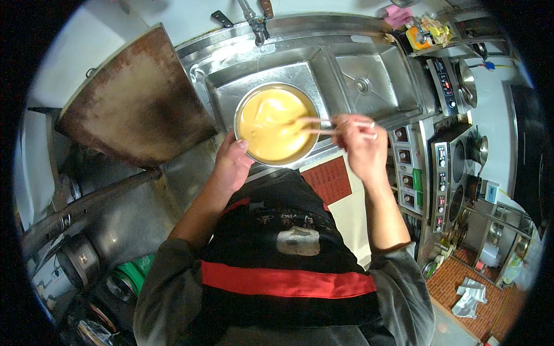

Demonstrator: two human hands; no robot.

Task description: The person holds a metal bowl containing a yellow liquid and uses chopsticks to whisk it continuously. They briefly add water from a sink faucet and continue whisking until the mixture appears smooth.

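Observation:
A round metal bowl (237,116) of smooth yellow liquid (270,123), which looks like beaten egg, is above the front part of a stainless steel sink. My left hand (233,162) grips its near left rim, the thumb over the edge and the fingers hidden below. In my right hand (363,140) is a pair of chopsticks (320,125), blurred by motion. Their far ends dip into the liquid at the bowl's right side, and swirl marks show on the surface.
The double-basin sink (339,82) has a faucet (259,32) at its back. A large stained board (134,99) leans at the left. Along the right stand induction cookers (441,186) with lit displays. An orange-and-yellow container (426,36) occupies the back right shelf.

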